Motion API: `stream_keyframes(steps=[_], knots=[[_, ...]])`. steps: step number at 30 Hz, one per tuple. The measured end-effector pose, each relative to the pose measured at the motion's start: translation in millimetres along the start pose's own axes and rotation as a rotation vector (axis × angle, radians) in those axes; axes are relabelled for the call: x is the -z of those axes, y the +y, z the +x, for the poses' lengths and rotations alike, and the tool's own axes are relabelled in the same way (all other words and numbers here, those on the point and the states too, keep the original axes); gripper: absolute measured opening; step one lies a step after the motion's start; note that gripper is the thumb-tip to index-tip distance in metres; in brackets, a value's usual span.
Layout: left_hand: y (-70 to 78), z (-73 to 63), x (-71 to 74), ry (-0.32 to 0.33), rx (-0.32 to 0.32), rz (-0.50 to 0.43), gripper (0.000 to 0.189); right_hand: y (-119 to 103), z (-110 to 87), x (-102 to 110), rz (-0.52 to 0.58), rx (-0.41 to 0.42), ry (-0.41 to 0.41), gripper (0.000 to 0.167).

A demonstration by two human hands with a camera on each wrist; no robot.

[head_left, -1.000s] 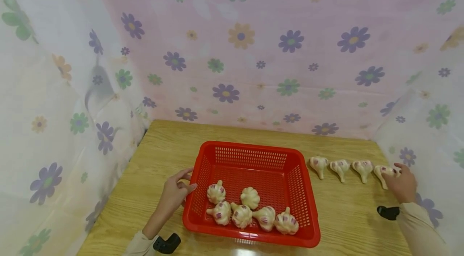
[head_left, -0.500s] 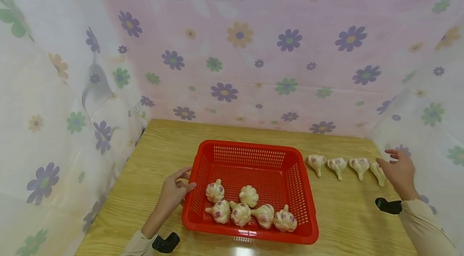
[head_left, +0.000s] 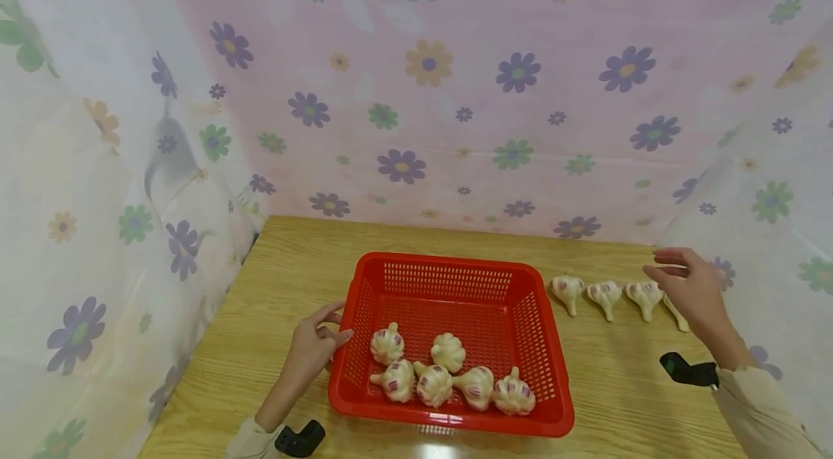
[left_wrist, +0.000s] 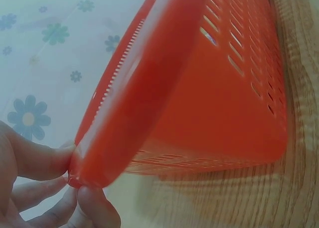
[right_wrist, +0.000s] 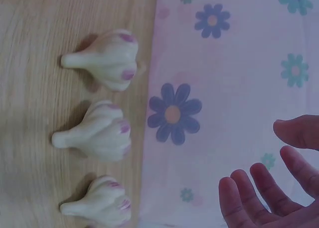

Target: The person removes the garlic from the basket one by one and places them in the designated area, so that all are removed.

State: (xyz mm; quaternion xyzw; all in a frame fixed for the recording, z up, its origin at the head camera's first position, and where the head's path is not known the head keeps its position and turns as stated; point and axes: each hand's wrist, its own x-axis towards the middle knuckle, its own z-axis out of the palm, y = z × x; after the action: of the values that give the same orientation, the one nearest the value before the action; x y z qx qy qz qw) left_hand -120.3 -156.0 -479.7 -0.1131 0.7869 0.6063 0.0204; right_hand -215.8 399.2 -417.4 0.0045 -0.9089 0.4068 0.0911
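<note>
My left hand pinches the left rim of a red plastic basket between thumb and fingers; the left wrist view shows the thumb on top of the rim and fingers beneath. Several garlic bulbs lie inside, mostly along the near side. To the right of the basket, more garlic bulbs form a row on the table, stems pointing toward me. My right hand, holding nothing, hovers over the right end of that row with fingers spread loosely. It partly hides the rightmost bulb.
The wooden table meets a pink flowered cloth at the back. White flowered cloth hangs at both sides. A black wrist device sits at each wrist.
My right hand has let go of the rightmost garlic bulb, lifted away from it and shifted left. The left hand keeps its grip on the basket rim.
</note>
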Motion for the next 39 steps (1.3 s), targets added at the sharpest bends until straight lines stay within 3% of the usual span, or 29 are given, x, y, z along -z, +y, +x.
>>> stream_keyframes(steps=[11, 19, 28, 39], knots=[[-2.3, 0.9, -0.2, 0.008, -0.008, 0.008, 0.049, -58, -6.8, -20, 0.027, 0.185, -0.11, 0.033], [-2.4, 0.4, -1.8, 0.014, -0.002, 0.007, 0.049, -84, -8.9, -38, 0.032, 0.304, -0.207, 0.032], [-1.3, 0.5, -0.9, 0.028, 0.003, 0.009, 0.048, -109, -11.8, -62, 0.038, 0.318, -0.34, 0.028], [-4.2, 1.0, -2.9, 0.036, 0.0, 0.017, 0.048, -127, -15.6, -97, 0.172, 0.327, -0.501, 0.026]])
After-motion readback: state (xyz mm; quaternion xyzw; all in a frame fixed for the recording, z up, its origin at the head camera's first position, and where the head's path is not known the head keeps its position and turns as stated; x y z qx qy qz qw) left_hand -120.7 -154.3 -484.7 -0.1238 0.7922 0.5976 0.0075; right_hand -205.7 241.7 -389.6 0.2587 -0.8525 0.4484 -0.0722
